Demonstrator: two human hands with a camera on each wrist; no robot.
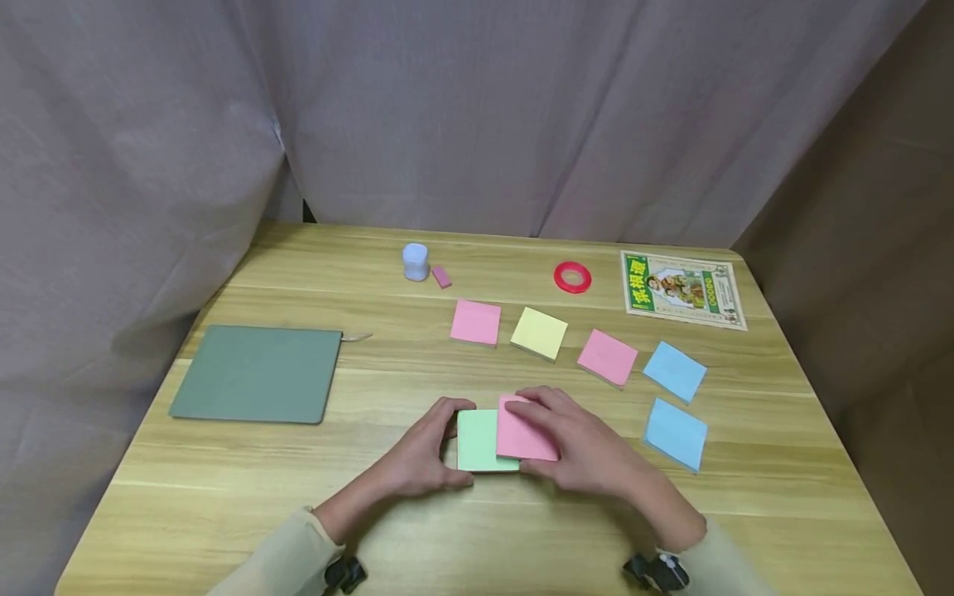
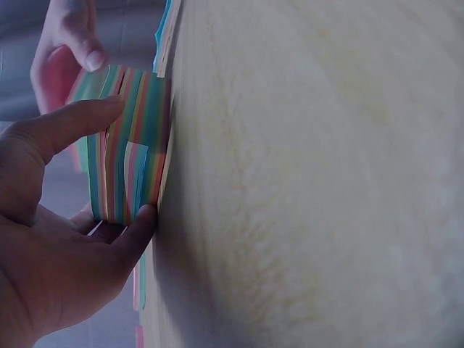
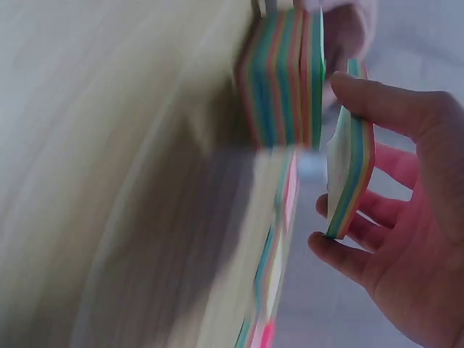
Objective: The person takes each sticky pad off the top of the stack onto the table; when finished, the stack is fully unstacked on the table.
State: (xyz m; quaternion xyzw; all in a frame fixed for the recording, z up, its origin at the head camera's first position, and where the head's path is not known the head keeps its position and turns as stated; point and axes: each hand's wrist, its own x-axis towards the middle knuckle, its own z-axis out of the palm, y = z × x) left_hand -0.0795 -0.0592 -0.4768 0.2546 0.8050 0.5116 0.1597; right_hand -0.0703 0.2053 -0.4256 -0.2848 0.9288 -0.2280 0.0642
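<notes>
Both hands on 1 sticky-note block, mid-surface.
Left hand (image 1: 417, 451) grips the striped, green-topped block (image 1: 479, 440); right hand (image 1: 577, 443) fingers pinch pink-topped wad (image 1: 524, 434) off it.

We see a light wooden table (image 1: 224, 497) with a pale, streaky grain, its far edge set close against grey-mauve curtains (image 1: 477, 108) that hang in soft vertical folds across the whole back of the view. The cloth wraps round both sides — lighter on the left, a browner, shadowed tone on the right. A dark gap shows behind the table's far left corner. Light falls evenly, with soft shadows.
</notes>
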